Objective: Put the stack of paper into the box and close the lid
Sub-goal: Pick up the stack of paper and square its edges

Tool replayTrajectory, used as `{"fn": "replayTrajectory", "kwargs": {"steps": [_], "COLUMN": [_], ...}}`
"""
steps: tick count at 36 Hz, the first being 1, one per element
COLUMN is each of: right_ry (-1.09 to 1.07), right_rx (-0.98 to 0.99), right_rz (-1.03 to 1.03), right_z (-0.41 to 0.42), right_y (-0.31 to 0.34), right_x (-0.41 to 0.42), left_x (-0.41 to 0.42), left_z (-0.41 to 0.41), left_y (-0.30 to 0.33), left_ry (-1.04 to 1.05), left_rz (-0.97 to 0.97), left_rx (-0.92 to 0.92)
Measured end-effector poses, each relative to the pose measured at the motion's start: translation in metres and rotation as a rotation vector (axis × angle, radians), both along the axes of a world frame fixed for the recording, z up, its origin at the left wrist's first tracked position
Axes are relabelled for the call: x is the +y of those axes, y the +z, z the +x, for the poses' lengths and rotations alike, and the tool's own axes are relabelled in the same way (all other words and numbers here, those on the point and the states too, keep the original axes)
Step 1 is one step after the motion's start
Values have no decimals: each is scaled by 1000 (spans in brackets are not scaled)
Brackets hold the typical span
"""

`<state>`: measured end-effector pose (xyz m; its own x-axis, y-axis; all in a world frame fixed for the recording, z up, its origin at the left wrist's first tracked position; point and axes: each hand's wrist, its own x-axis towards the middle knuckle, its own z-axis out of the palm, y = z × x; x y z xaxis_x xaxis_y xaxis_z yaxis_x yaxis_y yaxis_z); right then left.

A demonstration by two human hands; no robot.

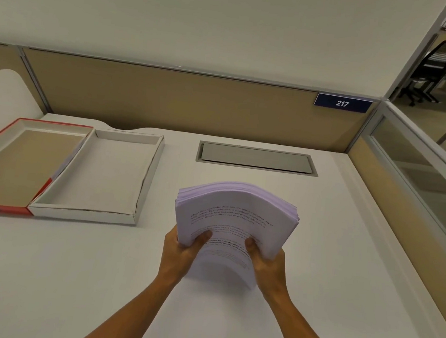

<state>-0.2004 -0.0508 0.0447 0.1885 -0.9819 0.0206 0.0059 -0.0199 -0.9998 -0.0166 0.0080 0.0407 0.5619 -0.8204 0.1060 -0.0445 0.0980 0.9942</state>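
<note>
A thick stack of printed paper (234, 217) is held above the white desk, bowed upward in the middle. My left hand (180, 249) grips its near left edge with the thumb on top. My right hand (268, 261) grips its near right edge the same way. To the left on the desk lies the shallow white box (144, 177), empty and open. Its red-edged lid (5, 162) lies flat beside it on the left, inside facing up, touching the box's left wall.
A grey cable hatch (256, 158) is set into the desk (344, 264) behind the paper. Tan partition panels (169, 97) run along the back and right, with a "217" sign (342, 103). An office chair (433, 69) stands beyond the partition at upper right.
</note>
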Motion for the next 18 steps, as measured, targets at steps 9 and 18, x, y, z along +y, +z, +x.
{"fn": "replayTrajectory", "kwargs": {"steps": [9, 18], "right_ry": [-116, -127], "right_rx": [-71, -92], "right_rz": [-114, -274], "right_z": [2, 5], "right_y": [23, 54], "right_x": [2, 12], "left_x": [5, 3], "left_z": [4, -5], "left_y": [26, 61], "left_ry": [37, 90], "left_rz": [-120, -282], "left_rx": [-40, -14]}}
